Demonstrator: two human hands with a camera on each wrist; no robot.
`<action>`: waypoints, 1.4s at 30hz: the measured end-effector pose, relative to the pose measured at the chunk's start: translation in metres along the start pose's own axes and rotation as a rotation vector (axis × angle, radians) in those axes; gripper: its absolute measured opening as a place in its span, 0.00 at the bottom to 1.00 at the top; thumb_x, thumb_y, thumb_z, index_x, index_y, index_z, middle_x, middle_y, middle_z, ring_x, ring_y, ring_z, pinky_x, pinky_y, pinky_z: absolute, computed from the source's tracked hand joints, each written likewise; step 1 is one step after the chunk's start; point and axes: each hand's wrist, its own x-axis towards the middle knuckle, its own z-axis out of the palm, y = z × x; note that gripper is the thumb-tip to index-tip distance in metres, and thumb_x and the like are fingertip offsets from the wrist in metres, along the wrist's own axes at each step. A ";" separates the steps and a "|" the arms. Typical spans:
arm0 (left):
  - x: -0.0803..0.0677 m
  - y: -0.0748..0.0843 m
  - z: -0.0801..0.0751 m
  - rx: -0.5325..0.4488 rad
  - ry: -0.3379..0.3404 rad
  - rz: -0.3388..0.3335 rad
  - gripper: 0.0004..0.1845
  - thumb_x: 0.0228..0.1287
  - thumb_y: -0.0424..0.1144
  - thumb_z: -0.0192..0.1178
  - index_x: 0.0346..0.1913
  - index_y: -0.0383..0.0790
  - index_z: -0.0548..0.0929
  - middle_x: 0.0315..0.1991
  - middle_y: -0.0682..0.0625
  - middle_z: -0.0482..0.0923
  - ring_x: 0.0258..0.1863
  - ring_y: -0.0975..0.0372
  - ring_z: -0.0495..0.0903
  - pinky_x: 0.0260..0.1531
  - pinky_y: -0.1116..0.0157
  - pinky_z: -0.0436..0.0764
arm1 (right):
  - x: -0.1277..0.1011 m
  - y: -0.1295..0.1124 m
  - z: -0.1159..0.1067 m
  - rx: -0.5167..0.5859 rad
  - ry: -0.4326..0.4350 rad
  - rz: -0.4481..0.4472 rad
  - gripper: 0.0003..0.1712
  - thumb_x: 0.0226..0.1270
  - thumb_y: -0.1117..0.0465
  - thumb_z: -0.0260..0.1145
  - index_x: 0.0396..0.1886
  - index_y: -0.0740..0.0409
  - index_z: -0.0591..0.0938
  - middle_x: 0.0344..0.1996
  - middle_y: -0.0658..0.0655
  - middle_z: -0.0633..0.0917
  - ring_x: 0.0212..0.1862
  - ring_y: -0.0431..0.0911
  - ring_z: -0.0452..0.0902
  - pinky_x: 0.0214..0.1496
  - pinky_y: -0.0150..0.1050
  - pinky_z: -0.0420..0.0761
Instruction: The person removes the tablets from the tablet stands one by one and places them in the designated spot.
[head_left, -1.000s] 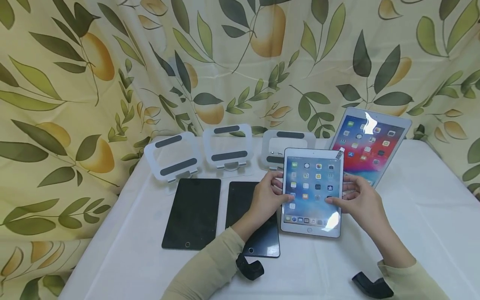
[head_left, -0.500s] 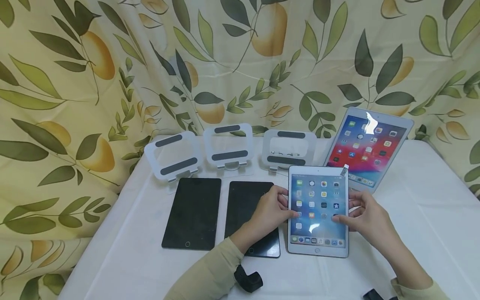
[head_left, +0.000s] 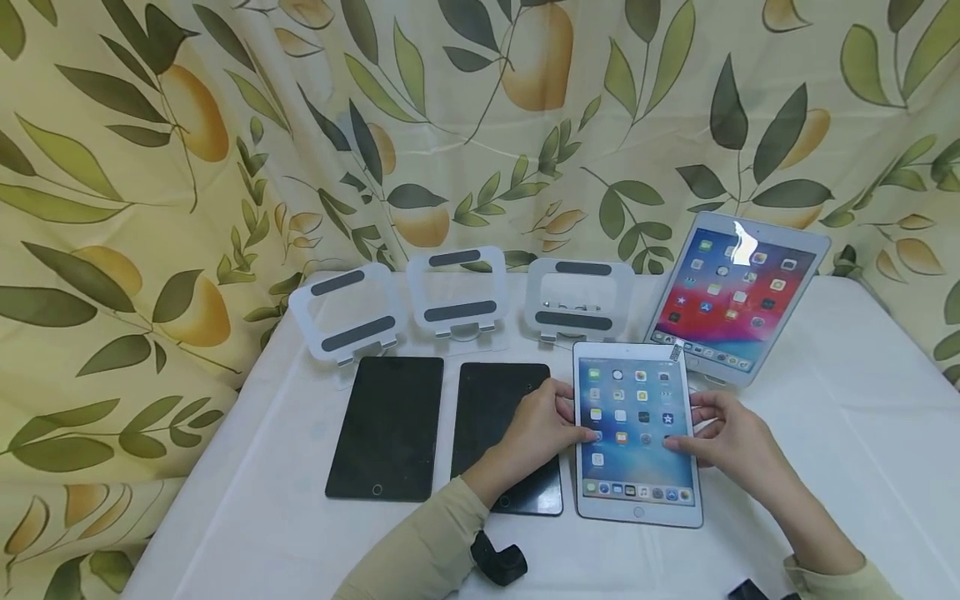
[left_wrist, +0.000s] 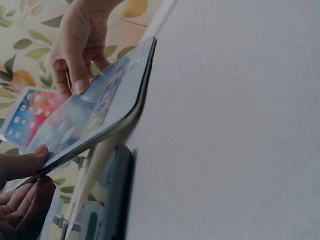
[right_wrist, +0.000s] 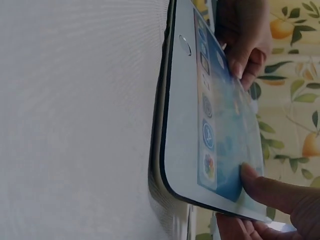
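Observation:
A white tablet (head_left: pixel 637 400) with a blue screen of app icons is held between both hands. My left hand (head_left: pixel 536 425) grips its left edge, thumb on the glass and fingers curled at the side. On the opposite edge, my right hand (head_left: pixel 738 437) pinches it likewise. In the right wrist view, the tablet (right_wrist: pixel 182 135) lies very close to the white cloth; whether its lower edge touches, I cannot tell. A small tag (head_left: pixel 676 352) sticks at its top right corner. Beneath my left hand and forearm, a black tablet (head_left: pixel 491 400) lies partly hidden.
Another black tablet (head_left: pixel 384 429) lies flat to the left. Behind stand three white tablet stands with grey pads: left (head_left: pixel 356 333), middle (head_left: pixel 459 312), right (head_left: pixel 573 321). A white tablet with a red and blue screen (head_left: pixel 738 292) leans upright at back right. A patterned curtain (head_left: pixel 300 167) hangs behind.
Both hands have brought the white tablet toward the front of the table and slightly right. It has come away from in front of the right stand. The other tablets have stayed put.

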 end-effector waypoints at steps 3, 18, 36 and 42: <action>0.002 -0.004 -0.001 0.000 -0.013 0.009 0.28 0.50 0.37 0.72 0.53 0.36 0.71 0.28 0.56 0.74 0.27 0.70 0.73 0.25 0.75 0.74 | 0.003 0.001 0.002 -0.005 -0.005 0.009 0.46 0.50 0.53 0.76 0.60 0.75 0.64 0.42 0.69 0.77 0.34 0.47 0.76 0.28 0.35 0.83; 0.010 -0.021 0.006 0.046 -0.028 -0.023 0.27 0.48 0.40 0.73 0.50 0.31 0.76 0.26 0.55 0.75 0.25 0.70 0.72 0.25 0.74 0.73 | 0.007 0.012 0.008 0.007 -0.108 0.023 0.41 0.59 0.53 0.70 0.61 0.77 0.65 0.41 0.67 0.78 0.34 0.46 0.76 0.32 0.31 0.81; 0.010 -0.023 0.006 0.031 -0.042 -0.060 0.23 0.52 0.37 0.71 0.50 0.30 0.78 0.25 0.55 0.75 0.21 0.71 0.75 0.22 0.76 0.74 | 0.010 0.015 0.010 0.069 -0.173 0.068 0.36 0.64 0.59 0.65 0.63 0.79 0.63 0.41 0.65 0.78 0.35 0.46 0.75 0.32 0.30 0.80; 0.012 -0.021 0.005 0.009 -0.044 -0.090 0.21 0.58 0.36 0.65 0.53 0.30 0.78 0.22 0.54 0.77 0.17 0.70 0.78 0.21 0.76 0.76 | 0.012 0.014 0.009 0.043 -0.162 0.062 0.41 0.59 0.56 0.69 0.63 0.78 0.64 0.44 0.68 0.78 0.35 0.46 0.75 0.31 0.30 0.80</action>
